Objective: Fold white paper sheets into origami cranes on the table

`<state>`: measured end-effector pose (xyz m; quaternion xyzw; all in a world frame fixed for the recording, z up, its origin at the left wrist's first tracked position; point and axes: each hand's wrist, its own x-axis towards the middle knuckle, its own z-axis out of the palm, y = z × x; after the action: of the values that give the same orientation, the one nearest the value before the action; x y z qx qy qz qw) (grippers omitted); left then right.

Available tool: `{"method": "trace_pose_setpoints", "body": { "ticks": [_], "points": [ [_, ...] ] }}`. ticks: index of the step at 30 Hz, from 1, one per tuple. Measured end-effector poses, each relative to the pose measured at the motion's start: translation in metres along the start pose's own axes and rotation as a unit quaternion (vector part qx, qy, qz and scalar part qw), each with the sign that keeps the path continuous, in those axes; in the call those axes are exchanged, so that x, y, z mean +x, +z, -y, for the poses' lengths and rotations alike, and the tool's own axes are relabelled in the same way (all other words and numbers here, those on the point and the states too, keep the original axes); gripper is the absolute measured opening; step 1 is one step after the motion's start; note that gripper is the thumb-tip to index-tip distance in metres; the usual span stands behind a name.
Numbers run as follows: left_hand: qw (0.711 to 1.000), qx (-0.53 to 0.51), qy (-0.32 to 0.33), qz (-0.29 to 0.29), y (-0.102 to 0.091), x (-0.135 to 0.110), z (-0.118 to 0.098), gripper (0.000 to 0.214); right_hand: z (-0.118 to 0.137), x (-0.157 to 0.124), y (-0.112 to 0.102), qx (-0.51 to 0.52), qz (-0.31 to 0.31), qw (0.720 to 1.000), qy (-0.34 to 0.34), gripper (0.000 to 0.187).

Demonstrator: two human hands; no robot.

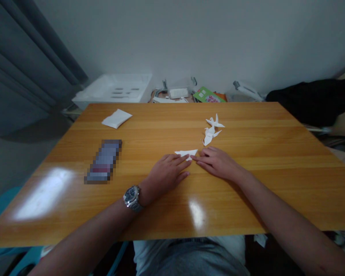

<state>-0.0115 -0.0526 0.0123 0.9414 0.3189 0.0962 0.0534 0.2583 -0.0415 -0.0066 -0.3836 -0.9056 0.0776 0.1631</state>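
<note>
A small folded piece of white paper (186,152) lies on the wooden table in front of me, its wide edge facing away and part of it under my fingers. My left hand (167,172) rests flat with its fingers stretched out, their tips pressing on the paper. From the other side, my right hand (215,161) reaches its index finger to the near part of the paper, thumb apart and the other fingers partly bent. Just beyond the right hand are two white paper cranes, a nearer one (209,135) and a farther one (215,122), close together.
A stack of white paper (117,118) lies at the table's far left. Nearer me is a pixelated phone (104,160). Behind the wooden table (247,199) stand a white plastic tray (103,86) and a green packet (208,95). Black cloth (307,101) hangs at the right.
</note>
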Motion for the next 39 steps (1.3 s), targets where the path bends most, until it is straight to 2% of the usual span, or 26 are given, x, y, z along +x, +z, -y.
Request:
{"method": "trace_pose_setpoints", "body": {
  "ticks": [3,12,20,29,34,39],
  "points": [
    [1.0,-0.002,-0.002,0.002,0.0,0.0,0.0,0.043,-0.003,-0.002,0.001,-0.031,-0.003,0.999,0.024,0.034],
    [1.0,-0.01,0.0,0.004,0.002,-0.001,0.001,0.041,-0.014,-0.004,0.003,-0.024,-0.031,0.995,0.095,0.038],
    [1.0,-0.02,0.004,0.008,0.002,0.0,0.003,0.04,-0.016,-0.008,-0.004,-0.019,-0.043,0.993,0.104,0.037],
    [1.0,-0.017,0.013,-0.011,0.007,0.0,0.006,0.038,-0.006,-0.004,-0.003,-0.008,-0.027,0.998,0.047,0.031],
    [1.0,0.001,0.009,-0.021,0.003,0.001,0.007,0.038,-0.001,0.0,-0.011,0.013,-0.024,0.999,0.031,0.03],
    [0.998,0.022,-0.034,-0.052,-0.001,-0.001,0.01,0.039,0.008,0.002,-0.02,0.002,0.012,1.0,0.015,0.034]
  ]
}}
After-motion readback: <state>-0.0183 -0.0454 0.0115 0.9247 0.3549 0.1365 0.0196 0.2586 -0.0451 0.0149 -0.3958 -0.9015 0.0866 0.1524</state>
